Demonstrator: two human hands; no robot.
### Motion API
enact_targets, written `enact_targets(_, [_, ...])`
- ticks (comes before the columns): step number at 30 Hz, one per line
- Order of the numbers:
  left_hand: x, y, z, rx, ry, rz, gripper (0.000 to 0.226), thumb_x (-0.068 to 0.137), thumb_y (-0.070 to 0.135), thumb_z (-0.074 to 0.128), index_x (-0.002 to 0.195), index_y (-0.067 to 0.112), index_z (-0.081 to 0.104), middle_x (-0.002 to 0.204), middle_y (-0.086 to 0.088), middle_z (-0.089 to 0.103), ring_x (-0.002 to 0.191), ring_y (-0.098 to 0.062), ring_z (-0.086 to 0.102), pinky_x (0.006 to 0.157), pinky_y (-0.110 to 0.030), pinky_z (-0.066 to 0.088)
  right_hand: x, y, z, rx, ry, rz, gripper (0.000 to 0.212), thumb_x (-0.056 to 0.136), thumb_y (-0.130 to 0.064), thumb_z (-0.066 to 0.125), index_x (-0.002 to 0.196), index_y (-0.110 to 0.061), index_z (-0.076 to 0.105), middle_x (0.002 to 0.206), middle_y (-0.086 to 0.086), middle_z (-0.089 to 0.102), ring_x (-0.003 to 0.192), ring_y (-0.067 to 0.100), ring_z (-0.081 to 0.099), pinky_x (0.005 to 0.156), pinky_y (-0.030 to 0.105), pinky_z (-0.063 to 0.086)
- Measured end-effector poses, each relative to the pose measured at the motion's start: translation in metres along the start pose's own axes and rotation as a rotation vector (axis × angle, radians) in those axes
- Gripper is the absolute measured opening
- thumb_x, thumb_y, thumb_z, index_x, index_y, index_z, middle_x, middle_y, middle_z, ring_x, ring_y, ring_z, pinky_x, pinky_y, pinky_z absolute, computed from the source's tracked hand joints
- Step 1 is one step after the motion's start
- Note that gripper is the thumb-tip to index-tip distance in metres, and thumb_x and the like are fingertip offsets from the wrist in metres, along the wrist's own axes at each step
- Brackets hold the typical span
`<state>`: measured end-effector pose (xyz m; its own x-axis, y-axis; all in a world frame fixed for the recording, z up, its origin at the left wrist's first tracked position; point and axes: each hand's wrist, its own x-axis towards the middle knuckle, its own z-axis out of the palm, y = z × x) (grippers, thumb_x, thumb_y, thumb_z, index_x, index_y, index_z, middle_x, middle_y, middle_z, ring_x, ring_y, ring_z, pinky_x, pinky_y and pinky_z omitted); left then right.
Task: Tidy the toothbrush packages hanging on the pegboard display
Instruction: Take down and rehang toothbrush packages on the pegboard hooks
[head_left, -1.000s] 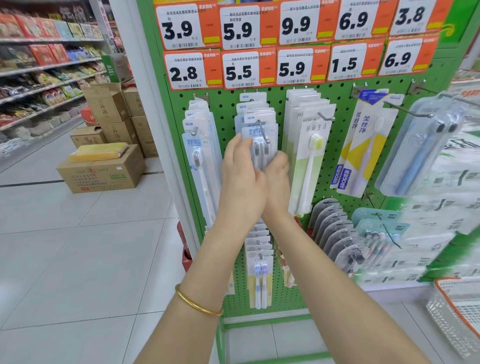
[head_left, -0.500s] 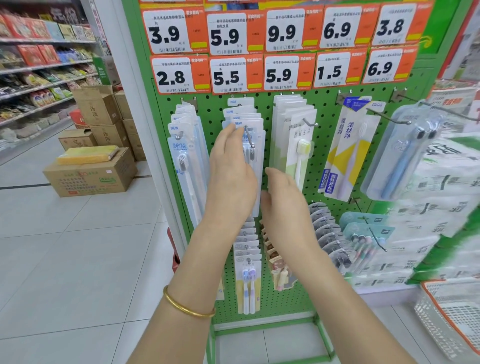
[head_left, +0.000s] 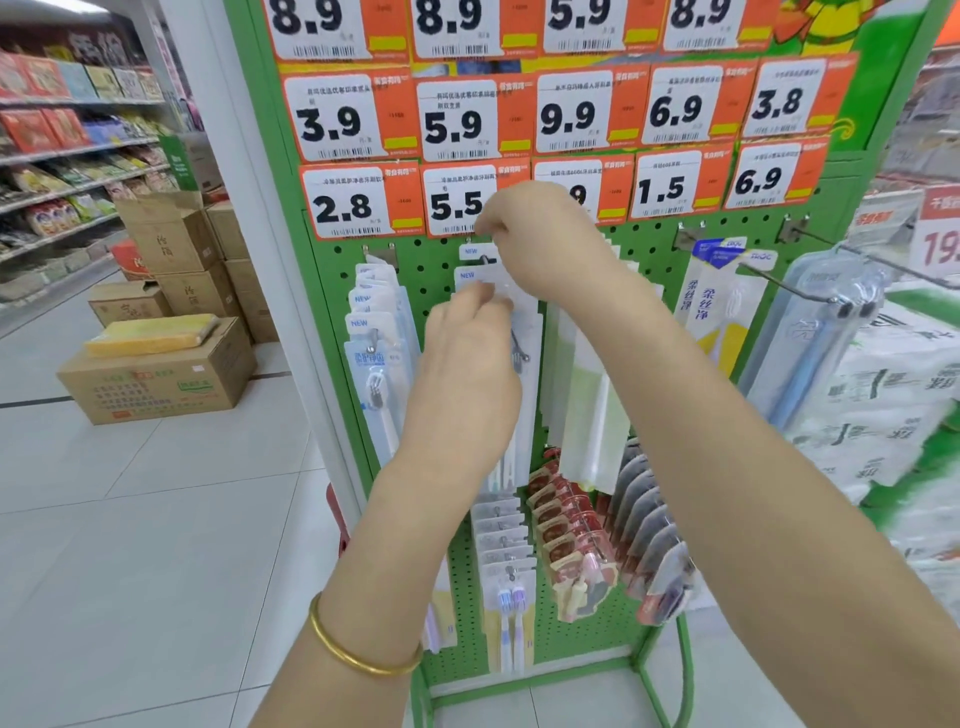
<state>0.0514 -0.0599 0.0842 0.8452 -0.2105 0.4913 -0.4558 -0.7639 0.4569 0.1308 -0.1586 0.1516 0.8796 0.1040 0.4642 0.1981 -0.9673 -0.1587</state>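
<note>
Head view, and both hands are working at the second column of the green pegboard, right under the 5.5 price tag. The right hand is reaching up high, fingers curled in tight and pinching at the top edge of the white toothbrush packages hanging on that peg; exactly which card it is gripping, I cannot tell, the knuckles are covering it. The left hand is sitting lower, back toward the camera, fingers bent and pressing against the front of the same stack just beneath a blue "NEW" header card. Whether it is actually clasping a package or only resting on it is hidden from here. A gold bangle is circling the left wrist.

To the left, another column of blue-and-white toothbrush packs is hanging fanned out under the 2.8 tag. To the right, pale green-backed packs are dangling just beside the right forearm, and further right yellow-and-white packs are hanging tilted. Down below, red-carded packs are crowding together at an angle. Cardboard boxes are sitting on the tiled floor well off to the left.
</note>
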Motion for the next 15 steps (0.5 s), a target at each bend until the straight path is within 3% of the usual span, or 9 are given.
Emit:
enact_targets(3, [0.001,0.002,-0.004,0.045,-0.04,0.002,0.056,0.081,-0.016,0.029,0.13,0.003,0.047,0.151,-0.002,0.026,0.133,-0.016,0.02,0.1,-0.028,0.025,0.022,-0.001,0.006,-0.057,-0.112,0.058,0.041,0.089,0.007,0.041,0.121,-0.009,0.061,0.123,0.011,0.061,0.11,0.03,0.058,0.079,0.033,0.046])
enact_targets(9, [0.008,-0.001,-0.003,0.098,-0.083,0.022,0.053,0.081,-0.014,0.034,0.128,0.005,0.049,0.149,-0.003,0.026,0.13,-0.02,0.023,0.099,-0.03,0.031,0.03,-0.003,0.018,-0.07,-0.075,0.149,0.036,0.088,0.005,0.047,0.117,-0.01,0.061,0.115,0.01,0.06,0.105,0.03,0.055,0.076,0.035,0.041])
enact_targets(15, [0.01,-0.001,-0.004,0.121,-0.089,0.029,0.053,0.082,-0.013,0.036,0.13,0.006,0.047,0.148,-0.004,0.024,0.131,-0.02,0.021,0.097,-0.029,0.031,0.034,-0.001,0.018,-0.075,-0.064,0.205,0.017,0.086,0.002,0.053,0.085,-0.015,0.056,0.07,0.001,0.046,0.079,0.028,0.049,0.068,0.031,0.038])
